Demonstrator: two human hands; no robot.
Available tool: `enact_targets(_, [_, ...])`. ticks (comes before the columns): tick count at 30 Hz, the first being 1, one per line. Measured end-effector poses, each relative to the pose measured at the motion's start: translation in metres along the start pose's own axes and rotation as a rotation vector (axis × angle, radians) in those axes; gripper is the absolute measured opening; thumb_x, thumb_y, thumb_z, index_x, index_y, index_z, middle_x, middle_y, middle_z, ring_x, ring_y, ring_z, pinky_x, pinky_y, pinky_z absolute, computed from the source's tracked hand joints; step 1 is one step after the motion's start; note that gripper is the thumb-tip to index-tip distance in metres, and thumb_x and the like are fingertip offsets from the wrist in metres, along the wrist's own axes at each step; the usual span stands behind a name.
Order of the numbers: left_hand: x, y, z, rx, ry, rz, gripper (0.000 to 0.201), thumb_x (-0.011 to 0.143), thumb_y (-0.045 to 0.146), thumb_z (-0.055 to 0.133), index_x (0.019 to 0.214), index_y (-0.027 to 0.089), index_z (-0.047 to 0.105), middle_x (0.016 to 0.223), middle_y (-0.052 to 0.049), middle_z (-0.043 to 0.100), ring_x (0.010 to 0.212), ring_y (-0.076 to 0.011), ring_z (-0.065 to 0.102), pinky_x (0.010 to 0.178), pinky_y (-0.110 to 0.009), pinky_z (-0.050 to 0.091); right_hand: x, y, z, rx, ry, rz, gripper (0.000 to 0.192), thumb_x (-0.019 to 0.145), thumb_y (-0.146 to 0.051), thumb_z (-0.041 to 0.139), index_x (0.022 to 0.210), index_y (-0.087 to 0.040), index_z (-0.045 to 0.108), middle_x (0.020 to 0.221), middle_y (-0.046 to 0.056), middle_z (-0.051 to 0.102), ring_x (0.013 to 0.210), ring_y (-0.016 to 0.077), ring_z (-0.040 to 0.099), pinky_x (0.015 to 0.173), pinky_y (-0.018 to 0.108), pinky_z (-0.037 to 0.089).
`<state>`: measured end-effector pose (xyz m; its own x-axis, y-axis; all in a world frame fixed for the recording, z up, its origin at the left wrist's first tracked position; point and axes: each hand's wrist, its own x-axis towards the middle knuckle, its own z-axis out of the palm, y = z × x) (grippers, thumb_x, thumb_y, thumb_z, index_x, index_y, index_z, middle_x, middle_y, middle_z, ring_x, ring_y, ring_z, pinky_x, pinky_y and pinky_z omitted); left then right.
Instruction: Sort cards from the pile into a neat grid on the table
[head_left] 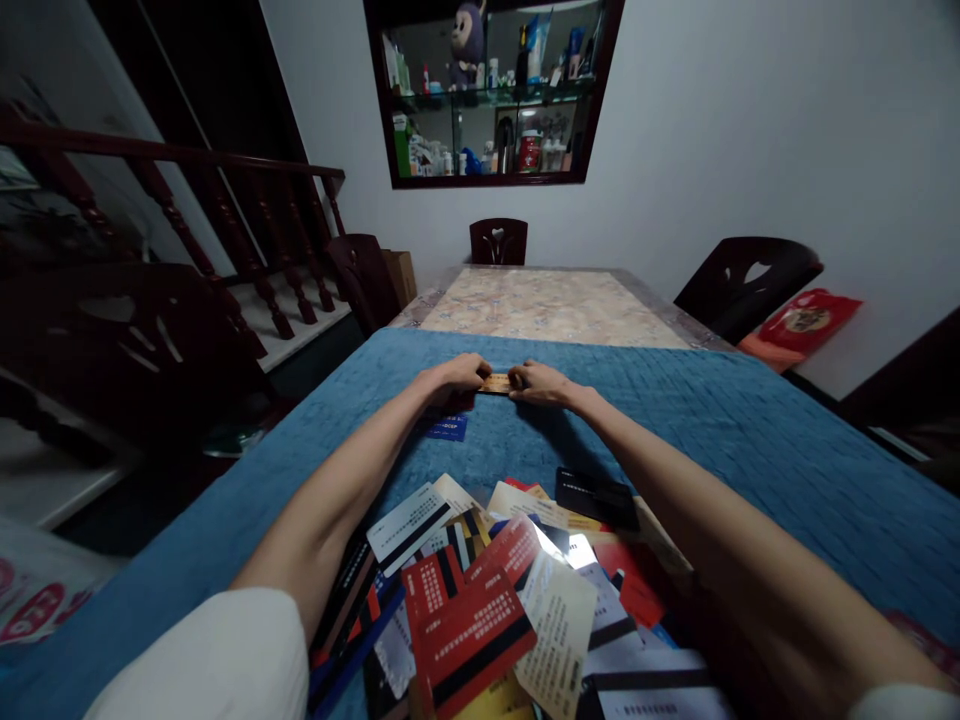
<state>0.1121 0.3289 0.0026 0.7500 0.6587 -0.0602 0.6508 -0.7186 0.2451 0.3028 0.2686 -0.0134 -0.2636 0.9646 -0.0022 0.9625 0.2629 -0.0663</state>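
Observation:
Both arms reach forward over a blue cloth [315, 450]. My left hand [463, 373] has its fingers closed at the left end of a gold-orange plastic card [496, 383]. At the card's right end, the fingers of my right hand [538, 382] are pinched on it. The card lies low, at or just above the cloth; I cannot tell which. Just below my left wrist are a blue card [448, 428] and a dark red card [459, 402], partly covered by the hand. Between my forearms spreads a heap of cards, among them a red card [474, 640] and a black card [596, 497].
Beyond the cloth, the patterned tabletop [540, 300] continues to the wall. Dark chairs stand around it, one at the far end [499, 242] and one at the right [750, 280]. A red bag [810, 325] is beside the right chair. A wooden railing [180, 155] runs along the left.

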Motion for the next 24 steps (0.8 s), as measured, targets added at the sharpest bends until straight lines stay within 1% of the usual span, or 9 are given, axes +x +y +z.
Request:
enact_targets(4, [0.000,-0.001,0.001,-0.020,0.004,0.000,0.032,0.062,0.016,0.046,0.084,0.014,0.070,0.065,0.003,0.060,0.063,-0.0133,0.053,0.059,-0.021,0.039,0.001,0.002,0.001,-0.001,0.003,0.020,0.037,0.086,-0.037,0.061,0.119,-0.021,0.062,0.118,0.012,0.061,0.103,0.0237,0.062,0.083,0.026,0.045])
enact_targets(8, [0.004,-0.001,0.002,-0.010,0.012,0.008,0.027,0.063,0.017,0.047,0.079,0.014,0.069,0.064,0.002,0.059,0.064,-0.0131,0.051,0.058,-0.021,0.037,0.002,0.005,0.002,0.003,0.008,0.019,0.035,0.086,-0.040,0.061,0.116,-0.022,0.064,0.117,0.012,0.060,0.104,0.0236,0.061,0.085,0.027,0.045])
enact_targets(13, [0.007,-0.003,0.003,0.021,0.025,0.020,0.027,0.066,0.018,0.051,0.083,0.014,0.071,0.069,0.001,0.063,0.069,-0.0147,0.054,0.063,-0.021,0.040,0.003,0.009,0.005,0.012,0.017,0.001,0.033,0.086,-0.044,0.063,0.112,-0.023,0.066,0.115,0.012,0.060,0.103,0.0234,0.060,0.087,0.028,0.045])
enact_targets(19, [0.008,-0.004,0.005,0.064,0.037,0.023,0.025,0.071,0.019,0.056,0.089,0.014,0.072,0.074,0.000,0.065,0.075,-0.0156,0.056,0.069,-0.021,0.042,0.006,0.014,0.010,0.016,0.033,-0.010,0.036,0.087,-0.047,0.063,0.115,-0.025,0.067,0.116,0.010,0.060,0.104,0.0222,0.059,0.089,0.028,0.044])
enact_targets(24, [0.009,-0.002,0.009,0.102,0.058,0.027,0.024,0.073,0.019,0.058,0.092,0.014,0.073,0.082,-0.001,0.066,0.081,-0.0163,0.058,0.073,-0.021,0.043,0.005,0.015,0.010,0.021,0.040,-0.010,0.039,0.087,-0.049,0.062,0.117,-0.024,0.067,0.118,0.011,0.059,0.106,0.0226,0.059,0.090,0.028,0.045])
